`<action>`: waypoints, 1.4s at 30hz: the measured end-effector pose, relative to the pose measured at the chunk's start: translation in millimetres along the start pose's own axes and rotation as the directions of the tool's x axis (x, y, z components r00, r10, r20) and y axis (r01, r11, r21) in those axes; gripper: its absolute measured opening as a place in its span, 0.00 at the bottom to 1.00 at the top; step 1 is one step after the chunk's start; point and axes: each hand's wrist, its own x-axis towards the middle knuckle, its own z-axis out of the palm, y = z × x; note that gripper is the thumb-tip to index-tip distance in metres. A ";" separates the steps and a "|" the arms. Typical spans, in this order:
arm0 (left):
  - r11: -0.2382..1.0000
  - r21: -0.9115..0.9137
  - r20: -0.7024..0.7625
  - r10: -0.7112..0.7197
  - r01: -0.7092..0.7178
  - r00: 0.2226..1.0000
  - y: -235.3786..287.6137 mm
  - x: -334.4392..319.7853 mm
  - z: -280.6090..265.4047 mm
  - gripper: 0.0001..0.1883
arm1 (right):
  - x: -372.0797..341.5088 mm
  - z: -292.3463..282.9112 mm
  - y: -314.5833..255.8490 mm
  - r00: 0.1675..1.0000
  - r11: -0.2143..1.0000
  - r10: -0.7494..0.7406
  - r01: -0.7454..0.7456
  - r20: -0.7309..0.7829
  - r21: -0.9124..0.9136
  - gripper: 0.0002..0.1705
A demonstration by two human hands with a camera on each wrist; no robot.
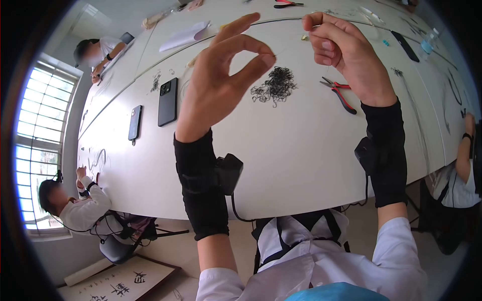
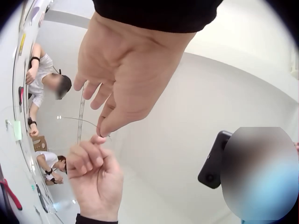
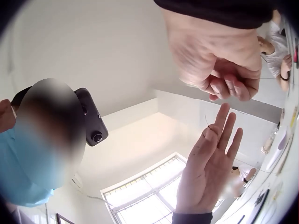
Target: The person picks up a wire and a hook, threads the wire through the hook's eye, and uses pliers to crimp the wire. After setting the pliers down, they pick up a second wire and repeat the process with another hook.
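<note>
Raised over the white table (image 1: 291,165), my left hand (image 1: 216,85) pinches a thin dark wire-like piece (image 3: 206,120) between thumb and forefinger, the other fingers extended. To its right, my right hand (image 1: 349,55) has curled fingers; whether they hold anything thin cannot be told. The hands are apart in the head view. In the left wrist view, a fine curved line (image 2: 79,119) runs from the left fingertips. A tangled pile of small dark curved pieces (image 1: 276,86) lies on the table below and between the hands. Red-and-black pliers (image 1: 344,98) lie to its right.
Two phones (image 1: 168,102) (image 1: 135,123) lie left of the pile. Further back are paper (image 1: 185,36), more pliers (image 1: 288,4) and a bottle (image 1: 428,42). People sit at the left (image 1: 83,205), far left (image 1: 108,47) and right (image 1: 459,175) edges.
</note>
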 end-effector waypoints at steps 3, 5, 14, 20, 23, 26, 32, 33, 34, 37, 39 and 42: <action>0.990 -0.130 0.079 -0.037 0.047 0.996 6.4 1.4 25.5 0.09 | -5.2 9.4 -0.5 0.996 1.000 -0.004 0.002 0.088 0.013 0.11; 0.974 -0.156 0.109 -0.148 0.164 0.983 12.5 0.3 22.0 0.09 | -7.1 7.3 -2.0 0.998 0.999 -0.031 0.033 0.062 -0.024 0.11; 0.991 0.029 0.024 -0.130 0.129 0.991 8.3 -5.5 -11.0 0.05 | 1.8 -28.2 2.6 0.990 0.853 -0.095 0.136 0.107 -0.503 0.20; 0.968 0.214 0.122 -0.159 0.131 0.980 31.0 -4.3 4.2 0.04 | 0.1 8.8 21.7 0.972 0.932 -0.115 0.178 0.207 -0.316 0.24; 0.972 0.219 0.119 -0.117 0.089 0.986 28.7 -4.6 3.1 0.04 | 6.0 6.3 25.2 0.961 0.962 0.057 0.021 0.272 -0.273 0.21; 0.968 0.228 0.099 -0.127 0.102 0.987 27.0 -5.1 -0.9 0.04 | 2.5 8.7 23.3 0.982 0.947 0.011 0.050 0.188 -0.318 0.20; 0.960 0.255 0.123 -0.153 0.117 0.981 27.1 -5.6 2.2 0.05 | 5.0 12.5 27.5 0.965 0.982 -0.013 0.061 0.262 -0.176 0.19; 0.961 0.252 0.127 -0.147 0.111 0.981 25.2 -5.3 2.4 0.05 | 5.3 13.4 27.6 0.963 0.988 -0.011 0.051 0.269 -0.144 0.19; 0.963 0.249 0.131 -0.141 0.105 0.981 24.1 -5.3 2.7 0.05 | 4.7 13.5 26.6 0.968 0.979 -0.013 0.063 0.252 -0.192 0.20; 0.959 0.247 0.109 -0.173 0.142 0.979 24.8 -5.5 3.0 0.05 | 2.4 13.4 22.1 0.981 0.950 -0.024 0.083 0.194 -0.300 0.20; 0.961 0.248 0.098 -0.149 0.121 0.984 25.0 -5.1 1.3 0.05 | 1.5 13.4 22.5 0.989 0.943 -0.033 0.079 0.145 -0.322 0.20; 0.961 0.252 0.100 -0.142 0.113 0.985 24.4 -5.5 2.6 0.05 | 3.4 11.3 23.3 0.985 0.947 0.019 0.037 0.172 -0.319 0.20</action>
